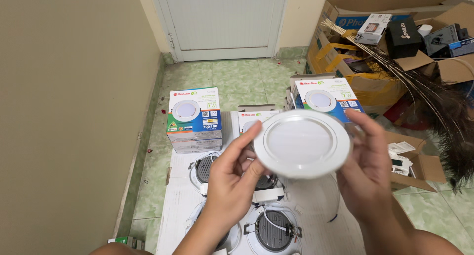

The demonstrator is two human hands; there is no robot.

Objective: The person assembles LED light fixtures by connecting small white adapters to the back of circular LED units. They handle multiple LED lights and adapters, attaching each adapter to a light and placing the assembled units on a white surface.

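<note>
A round white downlight [301,143], its frosted face toward the camera, is held up between both hands above the floor. The left hand [237,173] pinches its left rim with closed fingers; the right hand [368,161] cups its right rim. Below, more downlights [271,230] lie face down on white cardboard [180,205]. Stacked lamp boxes [194,119] stand farther left, an open carton of clutter [375,85] far right.

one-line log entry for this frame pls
left hand: grips downlight rim | right hand: grips opposite rim | downlight: raised, face up | below: downlights face down
</note>
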